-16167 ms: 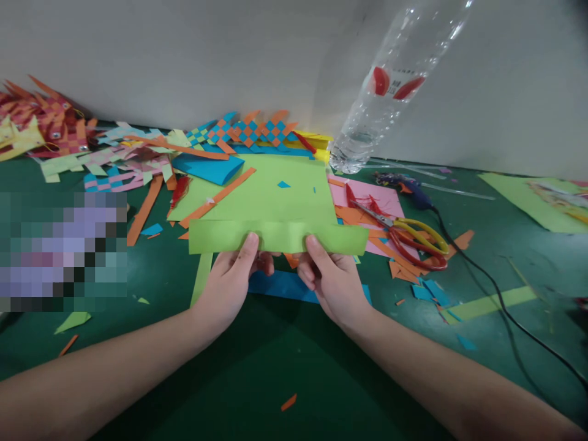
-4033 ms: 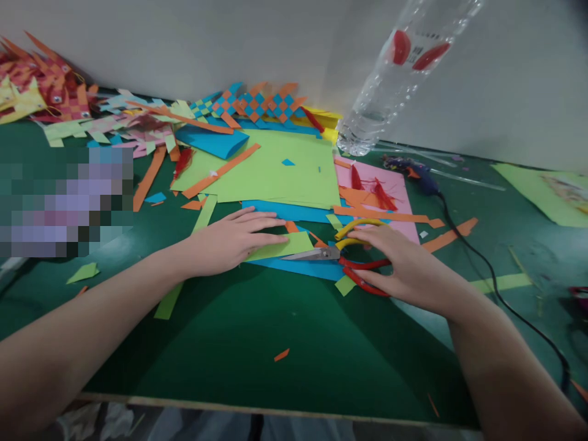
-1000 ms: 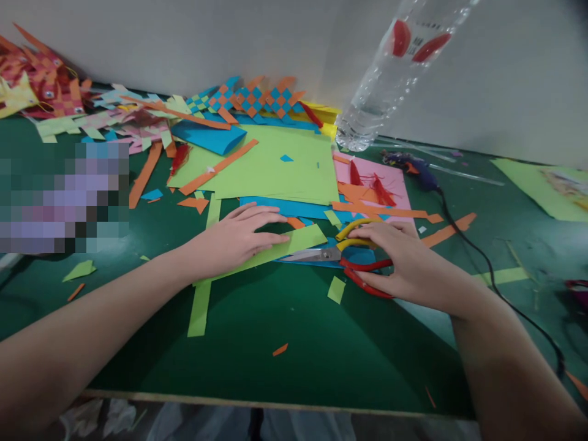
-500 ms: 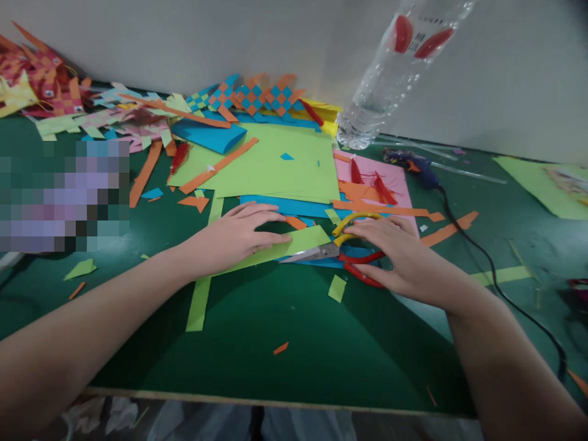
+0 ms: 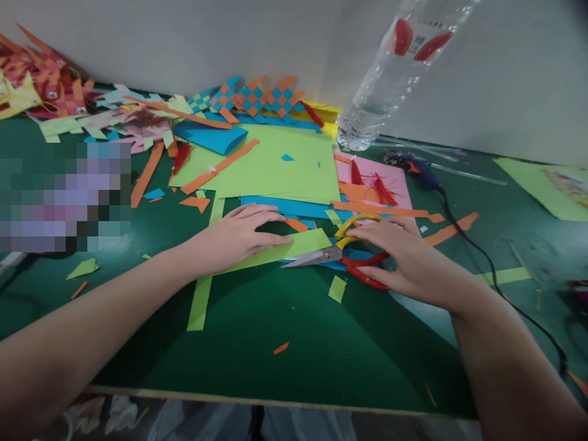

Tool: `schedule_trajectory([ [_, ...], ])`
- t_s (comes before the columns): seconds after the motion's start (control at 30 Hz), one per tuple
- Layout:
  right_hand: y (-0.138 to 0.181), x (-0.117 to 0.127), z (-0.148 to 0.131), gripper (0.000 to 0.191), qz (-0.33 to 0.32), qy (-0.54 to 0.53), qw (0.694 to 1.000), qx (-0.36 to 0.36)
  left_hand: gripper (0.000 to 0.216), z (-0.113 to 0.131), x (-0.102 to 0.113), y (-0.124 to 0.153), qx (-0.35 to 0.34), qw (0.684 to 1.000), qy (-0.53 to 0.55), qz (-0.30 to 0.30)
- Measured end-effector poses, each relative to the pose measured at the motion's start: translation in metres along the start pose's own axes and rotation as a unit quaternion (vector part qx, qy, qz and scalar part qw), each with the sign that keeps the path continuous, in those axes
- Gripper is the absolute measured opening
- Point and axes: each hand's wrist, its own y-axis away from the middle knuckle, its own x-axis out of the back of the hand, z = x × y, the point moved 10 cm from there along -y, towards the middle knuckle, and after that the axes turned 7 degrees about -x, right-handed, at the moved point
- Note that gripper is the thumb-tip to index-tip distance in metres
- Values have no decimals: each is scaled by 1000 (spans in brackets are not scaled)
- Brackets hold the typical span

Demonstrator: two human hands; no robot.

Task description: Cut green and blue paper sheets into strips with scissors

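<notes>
My left hand [image 5: 245, 236] lies with fingers stretched out over a light green paper strip [image 5: 310, 244], its thumb resting on top. The strip runs out from beneath that hand toward the scissors [image 5: 329, 253]. These have one yellow and one red handle, and my right hand [image 5: 397, 254] grips them with fingers at the loops. Their blades look closed and point left, along the near edge of the strip. Blue paper [image 5: 337, 266] shows partly beneath the scissors. Another narrow green strip [image 5: 198, 306] passes under the left hand toward me.
Green paper sheets [image 5: 280, 168] lie behind my hands, with pink paper [image 5: 399, 177] at their right. A water bottle [image 5: 374, 104] stands at the back. Right of it is a glue gun [image 5: 422, 171] with a black cord. Woven paper fish [image 5: 252, 98] line the wall.
The scissors and my right hand have shifted very slightly to the right and toward me. My left hand stays in place on the green strip.
</notes>
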Motion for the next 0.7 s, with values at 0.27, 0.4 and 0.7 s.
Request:
schedule_trajectory([
  [0.27, -4, -3, -16, 36, -16, -21, 1000, 1, 47, -1, -1, 0, 11, 1000, 5, -3],
  [0.4, -4, -2, -20, 37, -3, -20, 1000, 12, 46, 0, 0, 0, 11, 1000, 5, -2],
  [0.7, -3, -2, -22, 38, 4, 3, 999, 32, 44, 0, 1, 0, 15, 1000, 4, -1],
])
